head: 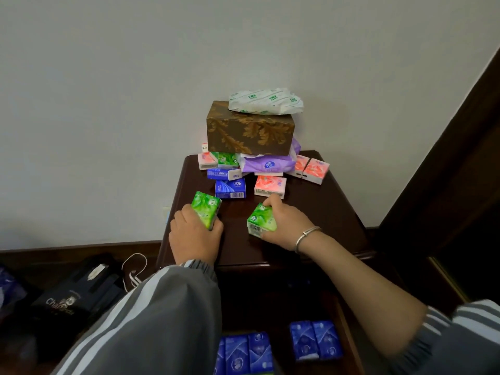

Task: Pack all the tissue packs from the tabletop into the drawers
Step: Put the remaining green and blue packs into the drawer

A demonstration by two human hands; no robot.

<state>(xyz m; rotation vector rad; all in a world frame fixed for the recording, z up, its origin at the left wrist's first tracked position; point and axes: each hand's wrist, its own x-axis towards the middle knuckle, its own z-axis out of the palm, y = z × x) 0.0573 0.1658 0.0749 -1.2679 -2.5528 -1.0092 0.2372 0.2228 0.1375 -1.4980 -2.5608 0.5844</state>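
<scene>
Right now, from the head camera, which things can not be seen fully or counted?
Open dark wooden drawer, head view: the bottom edge and the grey striped sleeve cut off its blue tissue packs; count unknown.
Small packs under the brown leaf-patterned box, head view: the box and purple soft pack hide them.
Barcode print on the right hand's green pack: too small.

A plain pale grey wall (135,77) faces me, dark wooden skirting (67,247) below, glossy dark-brown wooden bench (324,226) against it.

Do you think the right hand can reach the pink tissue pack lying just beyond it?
Probably yes: nothing lies between the right hand and the pink tissue pack, though it grips a green tissue pack.
</scene>
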